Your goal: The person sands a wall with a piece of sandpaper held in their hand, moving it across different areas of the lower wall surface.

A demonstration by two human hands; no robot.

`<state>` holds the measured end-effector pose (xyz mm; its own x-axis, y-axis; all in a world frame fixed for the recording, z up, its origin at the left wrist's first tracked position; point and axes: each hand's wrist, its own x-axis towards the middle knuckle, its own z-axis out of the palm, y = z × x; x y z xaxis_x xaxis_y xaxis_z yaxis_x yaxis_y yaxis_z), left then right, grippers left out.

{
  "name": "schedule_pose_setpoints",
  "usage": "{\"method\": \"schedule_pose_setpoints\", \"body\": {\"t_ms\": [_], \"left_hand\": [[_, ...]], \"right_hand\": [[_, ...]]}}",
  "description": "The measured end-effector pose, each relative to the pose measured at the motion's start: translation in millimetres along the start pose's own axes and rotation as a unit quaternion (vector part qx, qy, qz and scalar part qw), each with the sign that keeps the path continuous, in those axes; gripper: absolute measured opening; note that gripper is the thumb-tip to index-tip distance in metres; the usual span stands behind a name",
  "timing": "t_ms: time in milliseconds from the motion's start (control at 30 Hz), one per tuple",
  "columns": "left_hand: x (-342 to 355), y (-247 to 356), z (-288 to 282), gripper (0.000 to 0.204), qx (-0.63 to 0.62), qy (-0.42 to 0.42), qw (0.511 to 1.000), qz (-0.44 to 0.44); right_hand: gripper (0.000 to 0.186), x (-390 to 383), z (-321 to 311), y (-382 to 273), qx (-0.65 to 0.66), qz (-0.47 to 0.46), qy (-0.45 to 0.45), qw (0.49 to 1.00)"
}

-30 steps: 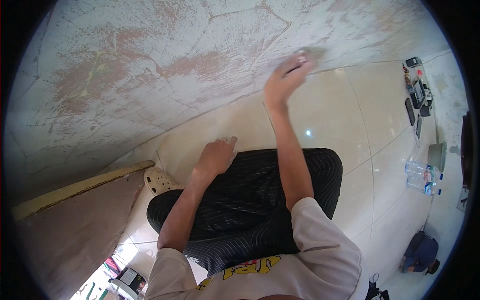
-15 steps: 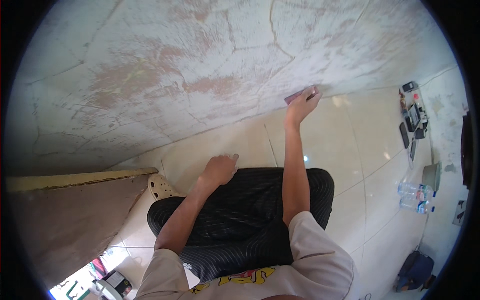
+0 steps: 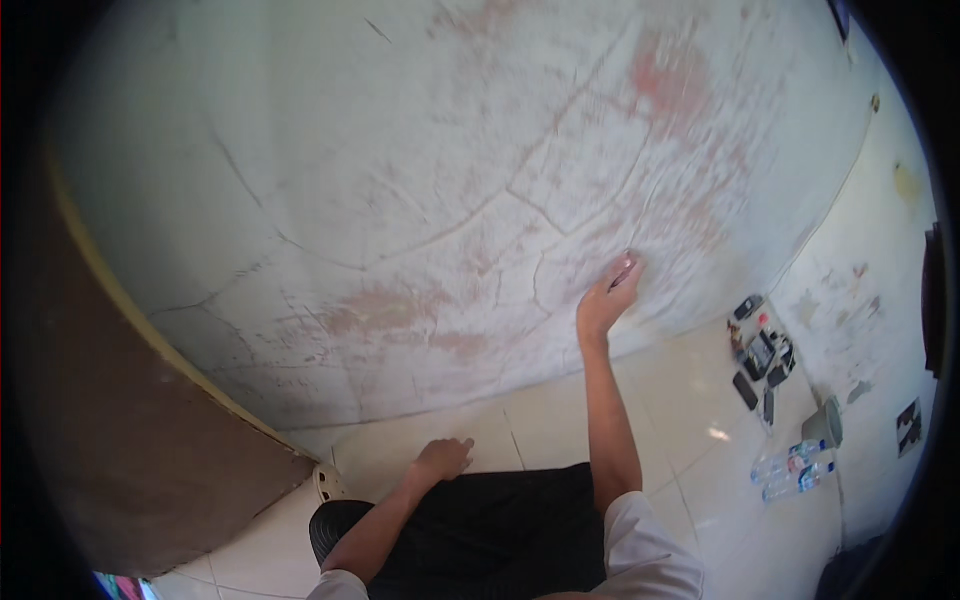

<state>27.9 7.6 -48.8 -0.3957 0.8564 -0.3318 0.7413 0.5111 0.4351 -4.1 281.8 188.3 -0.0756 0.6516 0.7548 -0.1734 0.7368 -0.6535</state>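
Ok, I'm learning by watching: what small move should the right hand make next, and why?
Perhaps a short stroke along the wall: the right hand holds a small reddish thing close to it, and the surface there is streaked.

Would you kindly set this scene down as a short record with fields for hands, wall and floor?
Right hand: at the wall, gripping a small reddish object, mostly hidden
Left hand: by the dark trousers, no held object visible
Wall: pale, cracked, with reddish-brown patches
Floor: light tiles; two clear bottles beside a grey bucket
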Motion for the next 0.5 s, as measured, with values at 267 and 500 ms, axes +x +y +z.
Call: {"method": "schedule_pose_setpoints", "body": {"t_ms": [267, 500], "left_hand": [[2.5, -1.2, -3.8, 0.034, 0.013, 0.025, 0.999, 0.02], [-2.4, -3.3, -6.5, 0.036, 0.006, 0.03, 1.0, 0.007]], "right_hand": [[0.019, 84.4, 52.0, -163.8, -0.008, -0.37, -0.003, 0.929], [0.013, -27.2, 64.6, -175.3, -0.058, -0.631, -0.316, 0.706]]}}
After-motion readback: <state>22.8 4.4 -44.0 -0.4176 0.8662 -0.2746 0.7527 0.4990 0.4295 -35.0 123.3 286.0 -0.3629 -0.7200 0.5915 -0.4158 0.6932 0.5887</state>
